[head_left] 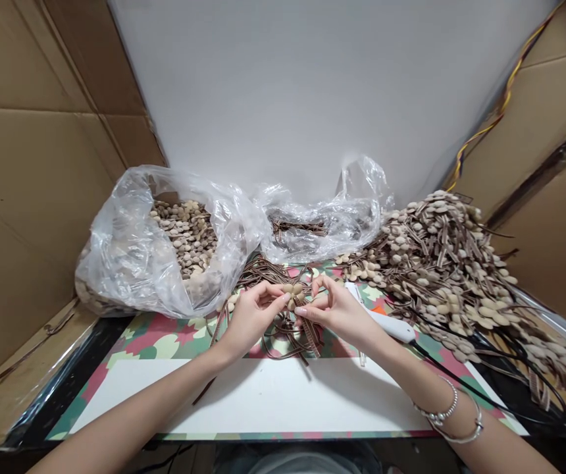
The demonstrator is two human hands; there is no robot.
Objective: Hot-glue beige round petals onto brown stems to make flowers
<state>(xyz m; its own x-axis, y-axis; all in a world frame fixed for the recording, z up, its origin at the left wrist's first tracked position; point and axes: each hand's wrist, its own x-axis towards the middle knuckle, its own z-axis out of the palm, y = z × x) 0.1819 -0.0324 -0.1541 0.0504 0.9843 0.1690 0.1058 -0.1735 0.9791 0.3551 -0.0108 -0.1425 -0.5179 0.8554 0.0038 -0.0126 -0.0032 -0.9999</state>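
Observation:
A small beige padded flower [293,294] is held up over the middle of the worktop. My left hand [258,313] pinches its left petals between thumb and fingers. At the flower's lower right edge, my right hand [335,309] closes thumb and finger on it; the exact grip point is partly hidden. Below both hands, brown striped ribbons [307,336] lie in loose loops. A white glue gun [391,326] with a black cord rests beside my right wrist, partly covered by it.
An open plastic bag [129,243] of beige padded pieces stands at left. Another plastic bag [362,227] holds brown ribbons. Flowers with ribbons form a tall pile [441,257] at right. A white board [263,401] lies in front; cardboard walls [26,164] flank the worktop.

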